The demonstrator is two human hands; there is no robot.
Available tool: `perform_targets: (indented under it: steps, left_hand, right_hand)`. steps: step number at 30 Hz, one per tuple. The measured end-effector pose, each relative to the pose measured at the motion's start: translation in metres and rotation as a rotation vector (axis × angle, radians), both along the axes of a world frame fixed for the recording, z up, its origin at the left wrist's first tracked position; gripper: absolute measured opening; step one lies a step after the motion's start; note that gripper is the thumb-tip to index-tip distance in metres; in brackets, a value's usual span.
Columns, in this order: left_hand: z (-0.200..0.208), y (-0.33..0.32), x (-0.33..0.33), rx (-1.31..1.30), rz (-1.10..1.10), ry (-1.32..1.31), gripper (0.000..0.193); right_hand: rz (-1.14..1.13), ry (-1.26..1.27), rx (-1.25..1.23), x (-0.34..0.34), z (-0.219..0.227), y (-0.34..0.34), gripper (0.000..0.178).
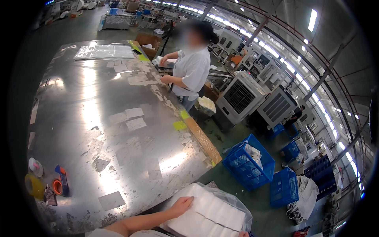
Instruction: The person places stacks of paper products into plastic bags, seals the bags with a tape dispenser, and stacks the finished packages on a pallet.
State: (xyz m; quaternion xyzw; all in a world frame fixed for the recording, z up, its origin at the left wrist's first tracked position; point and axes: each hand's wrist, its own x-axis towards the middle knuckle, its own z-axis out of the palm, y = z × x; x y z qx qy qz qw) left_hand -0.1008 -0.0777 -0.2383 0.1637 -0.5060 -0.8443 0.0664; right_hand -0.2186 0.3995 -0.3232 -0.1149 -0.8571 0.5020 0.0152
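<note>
A clear plastic bag [248, 211] full of white, soft-looking packs [211, 209] in rows is in front of me, by the table's near right corner. My left hand [182, 207] is on the bag's left side, its fingers closed on the thin film. Only a bit of my right hand [243, 234] shows at the lower edge, by the bag's near right corner; its fingers are mostly hidden. What the packs contain cannot be made out.
A large metal-topped table [118, 158] spreads to my left. Tape rolls and an orange-and-blue tape dispenser [60, 181] sit at its left edge. Flat plastic sheets [104, 51] lie at the far end. A co-worker [191, 67] stands along the right side. Blue crates [250, 166] are on the floor.
</note>
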Motion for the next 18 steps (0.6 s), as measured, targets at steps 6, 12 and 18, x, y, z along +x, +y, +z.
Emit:
perform_targets:
  steps: [6, 12, 18]
  left_hand:
    - [0.012, -0.047, -0.025, 0.157, 0.15, 0.047, 0.03]
    - [-0.008, -0.052, -0.026, 0.095, 0.082, 0.03, 0.024]
    - [0.001, -0.065, -0.014, 0.218, 0.157, -0.069, 0.025]
  right_hand:
    - [-0.021, -0.026, 0.175, 0.112, 0.115, -0.14, 0.031]
    - [-0.005, -0.254, -0.07, 0.136, 0.101, -0.137, 0.024]
    - [-0.054, -0.036, -0.196, 0.135, 0.094, -0.167, 0.014]
